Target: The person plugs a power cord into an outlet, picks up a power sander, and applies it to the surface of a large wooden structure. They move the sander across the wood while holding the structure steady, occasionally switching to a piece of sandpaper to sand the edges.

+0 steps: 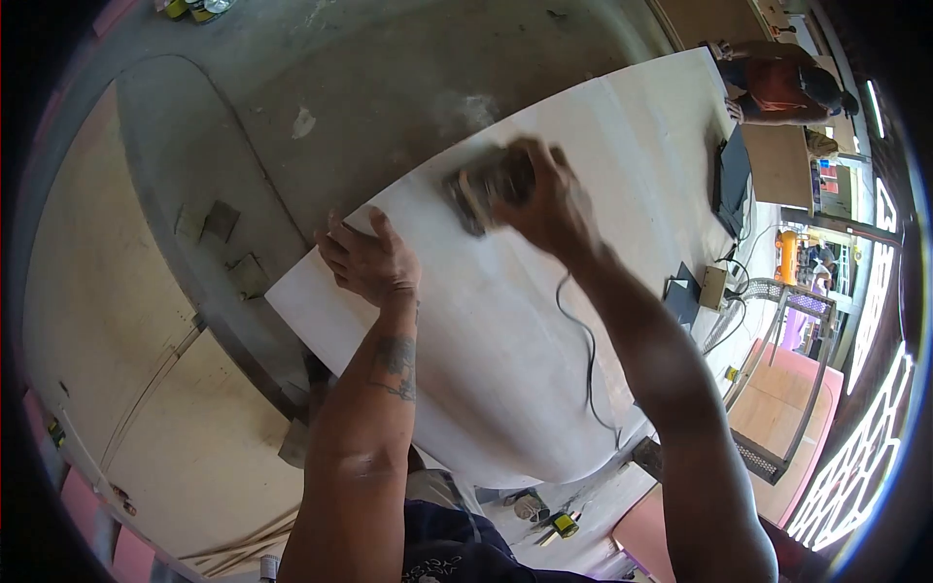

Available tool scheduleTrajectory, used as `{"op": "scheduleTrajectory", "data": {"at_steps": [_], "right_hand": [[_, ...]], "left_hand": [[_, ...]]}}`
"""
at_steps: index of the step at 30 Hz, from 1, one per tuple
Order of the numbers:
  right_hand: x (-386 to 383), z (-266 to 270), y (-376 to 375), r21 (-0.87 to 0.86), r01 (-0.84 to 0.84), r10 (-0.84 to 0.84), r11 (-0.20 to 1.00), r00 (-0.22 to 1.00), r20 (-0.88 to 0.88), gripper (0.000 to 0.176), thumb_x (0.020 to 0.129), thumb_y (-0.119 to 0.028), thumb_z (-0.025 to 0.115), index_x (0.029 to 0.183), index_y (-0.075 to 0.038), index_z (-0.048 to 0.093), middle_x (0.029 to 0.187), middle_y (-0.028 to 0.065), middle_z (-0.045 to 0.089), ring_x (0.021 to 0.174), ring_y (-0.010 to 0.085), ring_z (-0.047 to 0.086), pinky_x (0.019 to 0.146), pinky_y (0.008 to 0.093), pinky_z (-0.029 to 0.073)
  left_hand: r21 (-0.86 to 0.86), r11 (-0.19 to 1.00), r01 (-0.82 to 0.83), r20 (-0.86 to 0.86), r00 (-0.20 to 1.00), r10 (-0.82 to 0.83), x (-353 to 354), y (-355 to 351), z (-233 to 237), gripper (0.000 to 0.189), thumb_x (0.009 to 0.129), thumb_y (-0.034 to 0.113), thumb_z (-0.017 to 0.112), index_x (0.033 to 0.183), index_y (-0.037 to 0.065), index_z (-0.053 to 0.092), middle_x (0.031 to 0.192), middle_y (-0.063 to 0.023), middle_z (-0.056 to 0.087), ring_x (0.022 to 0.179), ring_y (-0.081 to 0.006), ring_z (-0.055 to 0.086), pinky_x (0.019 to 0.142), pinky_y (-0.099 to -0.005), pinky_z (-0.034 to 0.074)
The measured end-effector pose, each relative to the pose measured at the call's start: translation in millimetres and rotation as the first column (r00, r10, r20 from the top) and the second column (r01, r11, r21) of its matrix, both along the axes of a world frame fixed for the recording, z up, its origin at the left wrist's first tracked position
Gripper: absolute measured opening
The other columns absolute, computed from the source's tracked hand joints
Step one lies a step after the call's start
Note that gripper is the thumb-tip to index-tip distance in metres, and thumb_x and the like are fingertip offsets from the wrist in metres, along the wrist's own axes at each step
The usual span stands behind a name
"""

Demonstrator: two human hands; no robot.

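Observation:
A large, pale board (486,350) with whitish smears lies beneath both my arms. My right hand (554,199) is wrapped round a power sander (491,189), which is blurred by motion and sits on the board near its far edge. A dark cord (591,364) runs along the board below my right forearm. At the board's left corner, my left hand (374,257) grips the edge, its fingers curled over and the thumb apart. The undersides of those fingers are hidden.
Another person (777,87) stands at the board's far right end. Dark sheets (731,180) and a socket box (714,289) lie to the right. Small worn pads (222,222) lie left, near a large curved panel (97,243). A metal frame (777,389) stands right.

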State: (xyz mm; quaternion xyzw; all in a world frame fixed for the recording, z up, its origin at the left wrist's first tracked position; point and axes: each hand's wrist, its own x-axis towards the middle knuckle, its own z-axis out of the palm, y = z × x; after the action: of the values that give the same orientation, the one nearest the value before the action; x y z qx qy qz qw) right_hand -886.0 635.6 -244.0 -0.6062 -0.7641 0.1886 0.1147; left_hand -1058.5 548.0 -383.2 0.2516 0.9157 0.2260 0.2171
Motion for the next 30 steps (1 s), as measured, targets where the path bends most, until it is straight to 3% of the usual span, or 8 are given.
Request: {"op": "scheduleTrajectory", "data": {"at_steps": [1, 3, 9, 12, 14, 20, 24, 30], "right_hand": [[11, 6, -22, -0.066, 0.034, -0.031, 0.997, 0.999, 0.040, 0.066, 0.075, -0.025, 0.086, 0.134, -0.014, 0.057, 0.117, 0.0174, 0.065, 0.105, 0.0392, 0.069, 0.089, 0.0493, 0.058], [35, 12, -60, -0.137, 0.037, -0.025, 0.990, 0.996, 0.089, 0.070, 0.075, -0.023, 0.086, 0.137, -0.011, 0.055, 0.119, 0.0187, 0.062, 0.105, 0.0395, 0.069, 0.087, 0.0484, 0.059], [29, 1, -24, -0.031, 0.138, -0.136, 0.990, 0.989, 0.050, 0.065, 0.075, -0.023, 0.085, 0.133, -0.015, 0.058, 0.114, 0.0184, 0.066, 0.104, 0.0393, 0.070, 0.087, 0.0498, 0.059], [8, -10, 45, -0.014, 0.233, -0.229, 0.972, 0.966, 0.119, 0.067, 0.081, -0.043, 0.083, 0.138, -0.018, 0.056, 0.124, 0.0175, 0.063, 0.117, 0.0386, 0.067, 0.098, 0.0510, 0.054], [-1, -14, 81, 0.060, 0.172, -0.175, 0.983, 0.983, 0.052, 0.070, 0.078, -0.044, 0.085, 0.137, -0.018, 0.056, 0.124, 0.0185, 0.064, 0.113, 0.0400, 0.068, 0.093, 0.0521, 0.057], [-5, -11, -1, 0.089, 0.058, -0.055, 0.994, 0.998, -0.035, 0.072, 0.079, -0.044, 0.087, 0.137, -0.014, 0.058, 0.119, 0.0219, 0.063, 0.105, 0.0436, 0.070, 0.087, 0.0531, 0.058], [16, 9, -60, -0.056, 0.047, -0.044, 0.997, 0.998, 0.051, 0.068, 0.080, -0.036, 0.086, 0.139, -0.017, 0.057, 0.116, 0.0206, 0.063, 0.095, 0.0414, 0.073, 0.079, 0.0498, 0.062], [-13, -19, 18, 0.092, 0.195, -0.192, 0.976, 0.980, -0.041, 0.065, 0.073, -0.027, 0.085, 0.130, -0.013, 0.060, 0.113, 0.0169, 0.069, 0.106, 0.0376, 0.068, 0.091, 0.0488, 0.057]], "left_hand": [[-0.007, 1.000, 0.001, -0.003, 1.000, -0.001, 0, 0, 1, 0.079, 0.104, 0.067, 0.037, 0.158, 0.011, 0.036, 0.162, -0.0263, 0.031, 0.154, -0.0396, 0.031, 0.116, -0.0602, 0.037], [-0.009, 1.000, -0.006, -0.008, 1.000, 0.006, 1, 2, 1, 0.078, 0.104, 0.067, 0.038, 0.158, 0.011, 0.036, 0.162, -0.0261, 0.031, 0.154, -0.0395, 0.031, 0.116, -0.0605, 0.037], [-0.004, 1.000, 0.003, -0.002, 1.000, -0.003, -1, 1, 4, 0.079, 0.104, 0.067, 0.038, 0.159, 0.011, 0.035, 0.163, -0.0261, 0.031, 0.154, -0.0396, 0.032, 0.115, -0.0603, 0.037], [-0.023, 1.000, 0.000, 0.006, 1.000, 0.000, 0, 3, 3, 0.079, 0.104, 0.066, 0.038, 0.160, 0.010, 0.034, 0.163, -0.0260, 0.030, 0.154, -0.0398, 0.032, 0.115, -0.0601, 0.037], [-0.025, 1.000, -0.004, 0.028, 1.000, 0.005, 0, 3, 7, 0.079, 0.103, 0.066, 0.038, 0.160, 0.010, 0.034, 0.164, -0.0259, 0.029, 0.154, -0.0401, 0.031, 0.116, -0.0601, 0.037], [-0.025, 1.000, -0.010, 0.027, 1.000, 0.010, 0, 3, 5, 0.074, 0.105, 0.061, 0.042, 0.160, 0.012, 0.032, 0.167, -0.0246, 0.027, 0.156, -0.0388, 0.028, 0.119, -0.0617, 0.033], [-0.019, 1.000, -0.008, 0.024, 1.000, 0.009, 1, 3, 5, 0.079, 0.103, 0.064, 0.041, 0.160, 0.010, 0.034, 0.165, -0.0262, 0.029, 0.156, -0.0387, 0.028, 0.118, -0.0595, 0.034], [-0.026, 1.000, -0.004, 0.018, 1.000, 0.004, -1, 1, 2, 0.079, 0.104, 0.064, 0.041, 0.161, 0.010, 0.032, 0.165, -0.0257, 0.029, 0.156, -0.0379, 0.029, 0.118, -0.0606, 0.034]]}}
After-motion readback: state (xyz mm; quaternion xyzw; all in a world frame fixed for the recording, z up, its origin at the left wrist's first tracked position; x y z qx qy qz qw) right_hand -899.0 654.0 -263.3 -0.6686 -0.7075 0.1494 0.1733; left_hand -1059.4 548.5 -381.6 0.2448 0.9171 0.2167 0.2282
